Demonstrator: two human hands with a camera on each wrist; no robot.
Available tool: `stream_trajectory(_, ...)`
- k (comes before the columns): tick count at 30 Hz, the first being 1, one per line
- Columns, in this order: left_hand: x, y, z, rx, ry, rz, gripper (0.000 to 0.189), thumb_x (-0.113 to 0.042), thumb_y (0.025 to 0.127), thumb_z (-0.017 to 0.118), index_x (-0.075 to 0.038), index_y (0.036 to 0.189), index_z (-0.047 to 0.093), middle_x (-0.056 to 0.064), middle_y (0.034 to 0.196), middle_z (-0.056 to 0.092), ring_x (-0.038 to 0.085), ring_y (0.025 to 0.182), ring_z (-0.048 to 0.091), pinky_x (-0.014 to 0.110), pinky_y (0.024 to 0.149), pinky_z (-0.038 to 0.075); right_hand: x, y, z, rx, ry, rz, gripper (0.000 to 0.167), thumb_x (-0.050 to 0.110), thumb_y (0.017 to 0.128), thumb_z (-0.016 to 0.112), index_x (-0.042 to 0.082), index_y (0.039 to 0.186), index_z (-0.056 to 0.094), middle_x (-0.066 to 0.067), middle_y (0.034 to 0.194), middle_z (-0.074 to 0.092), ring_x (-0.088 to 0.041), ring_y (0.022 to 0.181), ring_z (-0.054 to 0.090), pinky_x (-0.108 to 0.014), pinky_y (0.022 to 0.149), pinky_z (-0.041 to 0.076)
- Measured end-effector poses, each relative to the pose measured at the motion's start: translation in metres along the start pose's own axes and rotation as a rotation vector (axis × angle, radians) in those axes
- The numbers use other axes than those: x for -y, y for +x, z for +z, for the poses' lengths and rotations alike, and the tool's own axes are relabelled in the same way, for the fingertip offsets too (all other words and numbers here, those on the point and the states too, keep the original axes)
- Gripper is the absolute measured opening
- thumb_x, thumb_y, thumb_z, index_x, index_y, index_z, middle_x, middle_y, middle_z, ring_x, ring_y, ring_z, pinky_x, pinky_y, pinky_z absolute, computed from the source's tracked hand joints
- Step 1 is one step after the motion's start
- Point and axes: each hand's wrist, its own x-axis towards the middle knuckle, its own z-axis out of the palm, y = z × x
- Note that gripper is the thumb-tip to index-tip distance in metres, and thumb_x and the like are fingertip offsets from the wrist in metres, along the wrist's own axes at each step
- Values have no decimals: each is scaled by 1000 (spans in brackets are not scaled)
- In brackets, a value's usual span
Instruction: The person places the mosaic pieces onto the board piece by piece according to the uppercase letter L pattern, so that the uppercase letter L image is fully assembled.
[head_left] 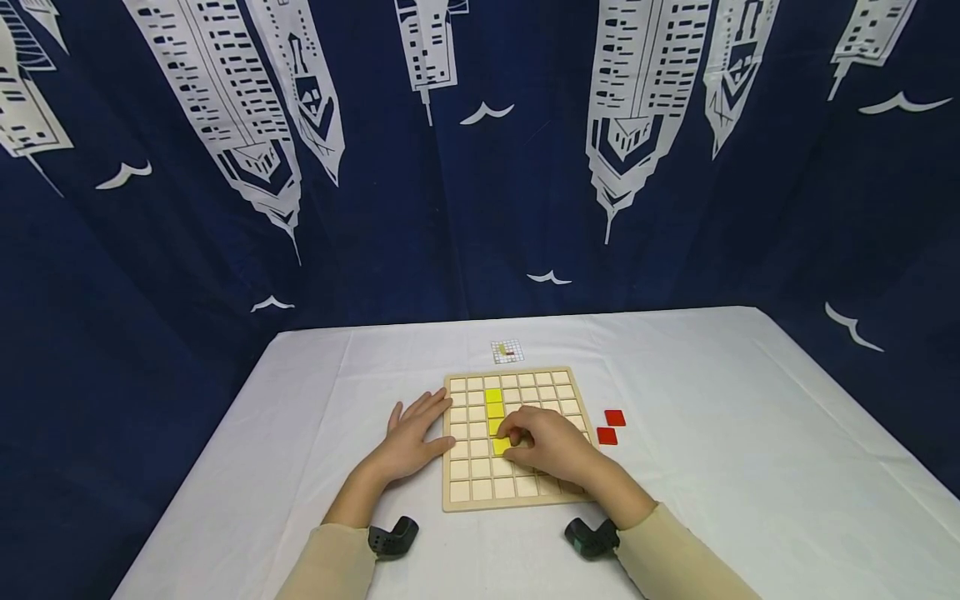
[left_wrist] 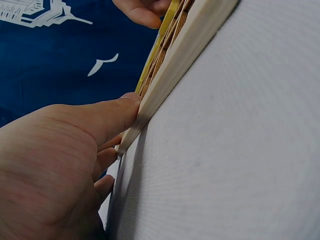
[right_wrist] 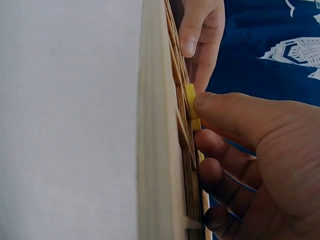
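A wooden grid board lies on the table with a column of yellow tiles in its squares. My left hand rests at the board's left edge, its fingers stretched out and the thumb touching the rim. Over the middle of the board, my right hand has curled fingers and pinches the lowest yellow tile between thumb and index finger. The right wrist view shows the thumb against that tile, which stands slightly proud of the grid.
Two red tiles lie on the white cloth to the right of the board. Beyond its far edge is a small card printed with a coloured grid pattern. A dark blue curtain hangs behind the table.
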Motion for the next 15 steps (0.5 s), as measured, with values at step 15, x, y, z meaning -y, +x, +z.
stream_trajectory(15,0,1,1,-2,7,-2,63,-24,94,68,-9,151,45,7,165,31,34,155,19,66,122,-6,4,1,7,-29,-27,54,13,15,81,81,19,90,72,13,78,59,-3,68,50,-18,63,44)
